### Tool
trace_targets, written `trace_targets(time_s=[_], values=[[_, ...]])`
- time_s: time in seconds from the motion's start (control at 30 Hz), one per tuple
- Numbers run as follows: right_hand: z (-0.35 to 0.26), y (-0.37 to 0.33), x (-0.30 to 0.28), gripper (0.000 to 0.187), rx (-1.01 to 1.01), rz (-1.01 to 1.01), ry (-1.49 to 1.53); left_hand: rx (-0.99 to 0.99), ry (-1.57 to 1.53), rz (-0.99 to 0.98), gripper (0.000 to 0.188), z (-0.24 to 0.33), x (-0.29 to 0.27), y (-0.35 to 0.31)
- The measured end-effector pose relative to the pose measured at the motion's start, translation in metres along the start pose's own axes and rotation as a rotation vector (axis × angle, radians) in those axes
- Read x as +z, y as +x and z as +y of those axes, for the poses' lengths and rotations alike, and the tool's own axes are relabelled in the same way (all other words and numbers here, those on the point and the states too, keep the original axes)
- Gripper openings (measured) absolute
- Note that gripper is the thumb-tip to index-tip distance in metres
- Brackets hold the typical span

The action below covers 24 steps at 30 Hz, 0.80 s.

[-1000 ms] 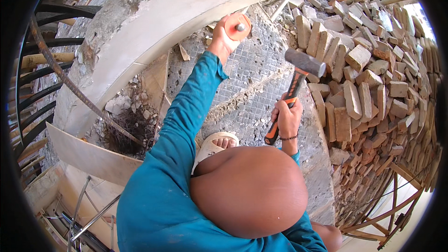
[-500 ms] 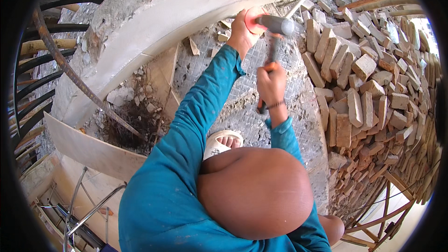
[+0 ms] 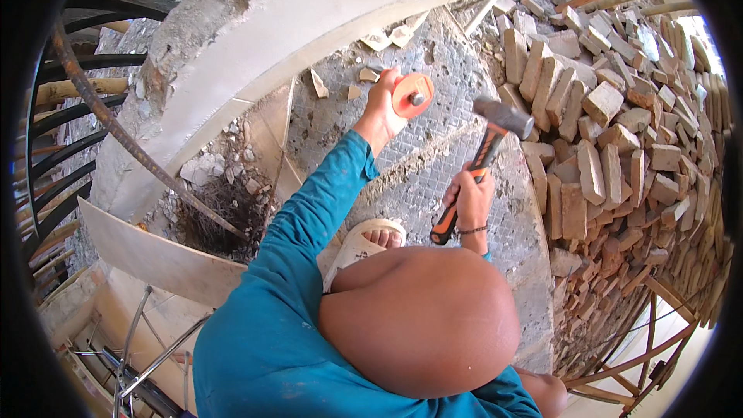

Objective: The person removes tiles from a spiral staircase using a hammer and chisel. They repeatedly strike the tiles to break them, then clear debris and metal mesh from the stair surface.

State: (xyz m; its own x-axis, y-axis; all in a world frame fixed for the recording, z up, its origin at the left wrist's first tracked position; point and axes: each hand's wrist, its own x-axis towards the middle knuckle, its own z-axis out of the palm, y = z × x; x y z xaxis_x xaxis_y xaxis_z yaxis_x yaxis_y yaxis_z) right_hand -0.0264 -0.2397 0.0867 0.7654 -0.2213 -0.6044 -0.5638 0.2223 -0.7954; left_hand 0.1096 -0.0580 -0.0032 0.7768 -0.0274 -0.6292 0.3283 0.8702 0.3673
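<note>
My left hand (image 3: 381,105) is closed round a chisel (image 3: 413,96) with a round orange hand guard. Its steel striking end points up at me, and its lower part is hidden beneath the guard. In my right hand (image 3: 469,201) is a club hammer (image 3: 484,156) with a black and orange handle. The hammer's dark steel head (image 3: 505,117) is raised to the right of the chisel, apart from it. Beneath both hands lies a grey mortar surface (image 3: 433,155) with a grid pattern, rough and chipped in places. Small broken tile pieces (image 3: 370,75) lie near my left hand.
A big heap of bricks (image 3: 590,178) rises on the right. Ahead runs a pale low wall (image 3: 333,8) with a broken edge. To the left are a rubble-filled hole (image 3: 224,201), a rusty bar (image 3: 147,147) and a thin upright panel (image 3: 155,251). My sandalled foot (image 3: 379,236) is below the hands.
The hammer head has come off the chisel and swung back to the right. My left hand and the chisel have shifted nearer to me, away from the wall.
</note>
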Motion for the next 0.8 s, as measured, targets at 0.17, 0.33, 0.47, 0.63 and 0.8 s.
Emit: trace_targets(time_s=[0.17, 0.33, 0.47, 0.63, 0.8], values=[[-0.057, -0.013, 0.003, 0.007, -0.32, -0.127, 0.028, 0.076, -0.098, -0.114, 0.033, 0.028, 0.043, 0.014], [-0.127, -0.035, 0.017, 0.013, -0.611, -0.174, -0.01, 0.075, -0.263, -0.081, 0.03, 0.069, 0.07, 0.045], [-0.146, -0.049, 0.031, 0.018, -0.863, -0.262, 0.207, 0.051, -0.244, -0.066, 0.031, 0.065, 0.065, 0.045], [-0.081, -0.003, 0.081, 0.005, -0.843, -0.185, 0.0, 0.066, -0.294, -0.12, 0.033, 0.055, 0.06, 0.047], [-0.023, 0.039, 0.056, 0.012, -0.571, -0.195, -0.889, 0.059, -0.045, -0.119, 0.036, 0.031, 0.052, 0.052]])
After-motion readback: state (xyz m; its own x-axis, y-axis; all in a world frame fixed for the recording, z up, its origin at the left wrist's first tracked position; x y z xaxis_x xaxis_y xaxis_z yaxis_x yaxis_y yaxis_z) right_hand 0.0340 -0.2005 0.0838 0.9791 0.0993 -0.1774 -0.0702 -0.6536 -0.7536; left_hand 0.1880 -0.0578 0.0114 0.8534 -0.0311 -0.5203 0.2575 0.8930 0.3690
